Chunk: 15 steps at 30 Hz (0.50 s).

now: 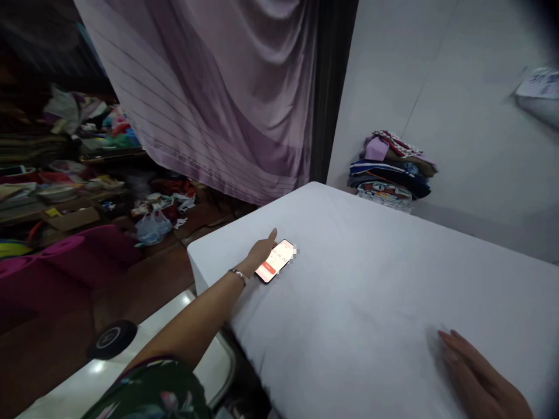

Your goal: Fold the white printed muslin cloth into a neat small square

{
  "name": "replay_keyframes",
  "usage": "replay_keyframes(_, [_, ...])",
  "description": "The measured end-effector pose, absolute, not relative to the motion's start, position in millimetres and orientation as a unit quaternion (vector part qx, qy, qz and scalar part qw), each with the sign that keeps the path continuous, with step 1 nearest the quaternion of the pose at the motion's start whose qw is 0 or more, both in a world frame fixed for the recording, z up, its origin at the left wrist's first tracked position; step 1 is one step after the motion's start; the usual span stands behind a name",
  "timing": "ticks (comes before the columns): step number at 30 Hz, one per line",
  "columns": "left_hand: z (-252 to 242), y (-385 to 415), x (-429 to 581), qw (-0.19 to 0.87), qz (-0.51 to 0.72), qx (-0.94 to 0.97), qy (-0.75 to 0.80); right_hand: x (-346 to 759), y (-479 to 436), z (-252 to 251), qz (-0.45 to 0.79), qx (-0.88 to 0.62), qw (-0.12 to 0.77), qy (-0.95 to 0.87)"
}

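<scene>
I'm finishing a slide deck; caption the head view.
Left hand, bracelet at its wrist, holds a lit smartphone; right hand extends over white cloth.

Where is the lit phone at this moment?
In the head view, the phone is just left of centre, in the left hand, near the left edge of the white sheet.

Far off I see a striped purple curtain (227, 87) hanging, with a folded stack of clothes (391, 169) to its right, by a pale wall (458, 105). On my left a pale plastic bag (154, 227) lies beyond magenta rolls (78, 256); nearer, a round black object (113, 339) sits on a glossy white surface (70, 393).
</scene>
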<state>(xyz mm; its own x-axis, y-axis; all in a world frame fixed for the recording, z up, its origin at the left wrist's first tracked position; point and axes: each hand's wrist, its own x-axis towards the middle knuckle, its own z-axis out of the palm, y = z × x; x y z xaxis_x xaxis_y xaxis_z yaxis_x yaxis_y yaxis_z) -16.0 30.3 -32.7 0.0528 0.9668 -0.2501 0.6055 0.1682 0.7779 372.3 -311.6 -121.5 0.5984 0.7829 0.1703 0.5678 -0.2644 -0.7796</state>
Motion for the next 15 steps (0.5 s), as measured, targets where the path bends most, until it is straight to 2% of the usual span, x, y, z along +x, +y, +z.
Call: replay_keyframes(15, [-36, 10, -30, 0.45, 0.328, 0.577, 0.597, 367, -293, -113, 0.095, -0.747, 0.415, -0.511])
